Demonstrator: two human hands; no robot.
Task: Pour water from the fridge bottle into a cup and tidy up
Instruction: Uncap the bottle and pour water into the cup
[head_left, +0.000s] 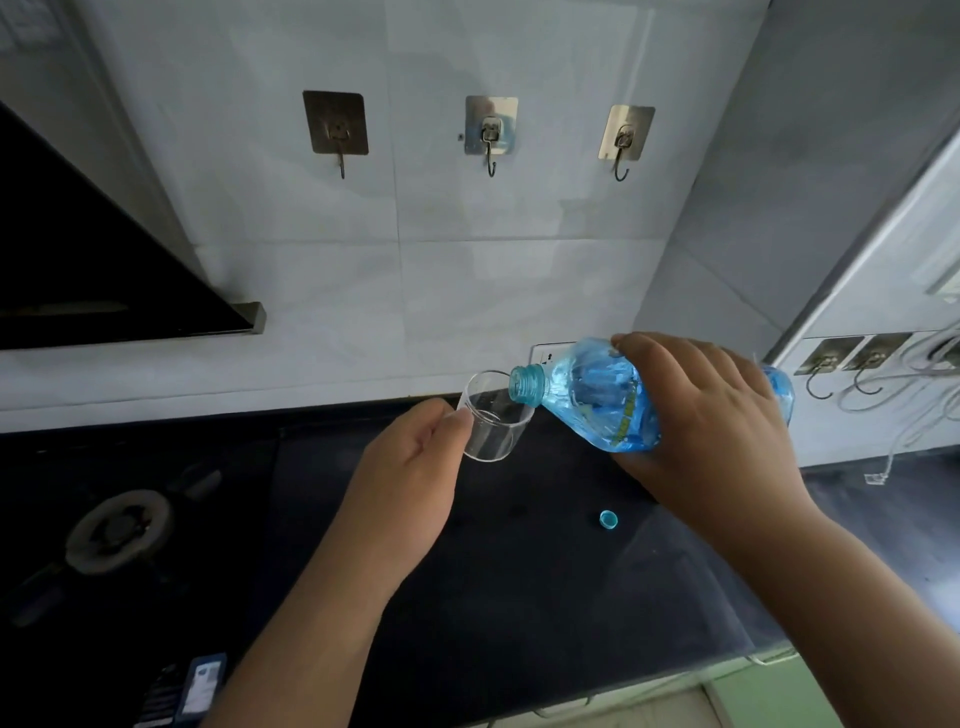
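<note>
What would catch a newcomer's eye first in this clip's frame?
The blue bottle, tipped on its side in the right hand, with its open neck at the rim of a clear cup held by the left hand above the dark counter. Next, the small blue cap lying on the counter below the bottle, and three metal hooks on the white wall behind.

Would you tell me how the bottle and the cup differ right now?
The bottle is blue-tinted and labelled; the cup is clear and plain. The bottle lies nearly horizontal in the right hand; the cup tilts slightly in the left hand. Both are transparent and held above the counter.
</note>
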